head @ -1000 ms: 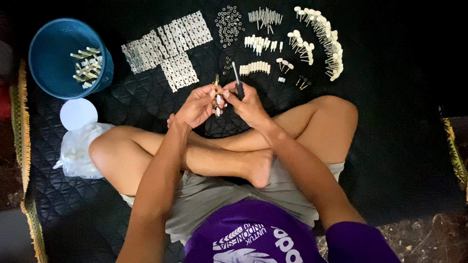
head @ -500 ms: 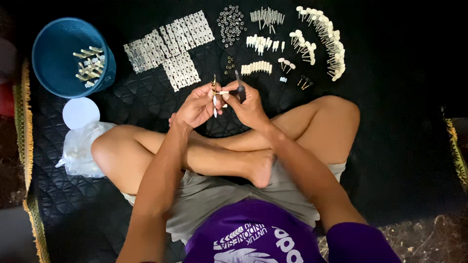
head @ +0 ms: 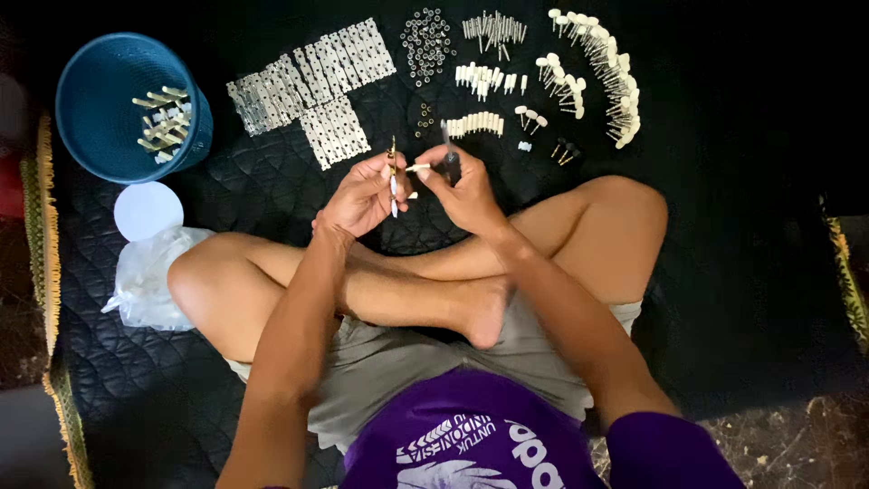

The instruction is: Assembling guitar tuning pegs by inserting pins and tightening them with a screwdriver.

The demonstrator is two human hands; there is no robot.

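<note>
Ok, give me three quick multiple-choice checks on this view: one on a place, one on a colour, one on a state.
1. Where does the round blue plastic bucket stand?
A far left of the mat
B far right
C on the lap

2. What colour is the flat round lid beside the bucket?
A red
B white
C green

3. What is the left hand doing?
A lying flat
B pinching a thin metal rod
C inside the bucket

Key: 1 A, it sits at the upper left; 2 B, the disc is plainly white; 3 B, the fingers close round the rod.
</note>
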